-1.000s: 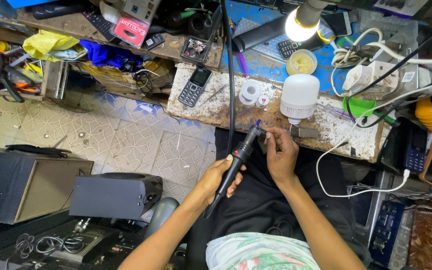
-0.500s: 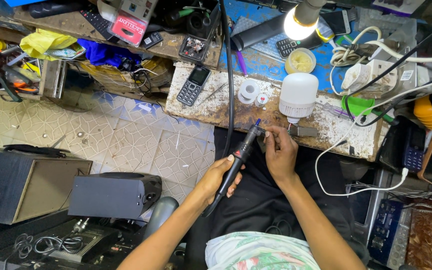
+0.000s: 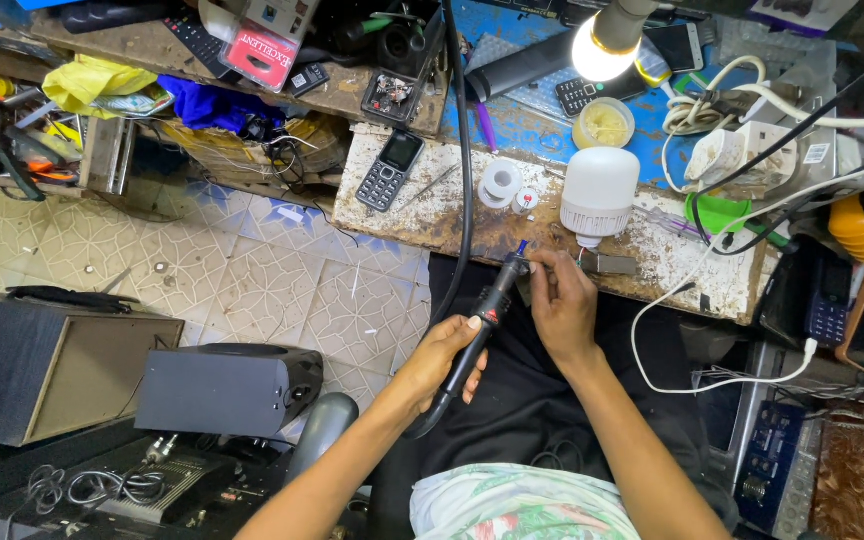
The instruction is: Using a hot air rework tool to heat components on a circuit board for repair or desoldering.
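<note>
Head view shows the left hand (image 3: 442, 355) with its grip closed round the middle of a black pen-shaped soldering iron (image 3: 482, 315), whose tip points at the near edge of the desk (image 3: 432, 215), while the right hand (image 3: 564, 305) has its fingertips pinched together at that tip, just below the white bulb (image 3: 597, 190) standing near the same edge. I judge the iron light and stiff, best held on its black barrel well back from the tip, with its cord trailing down and likely to tug. What the right fingers pinch is too small to make out, and the iron's tip is partly hidden by them.
</note>
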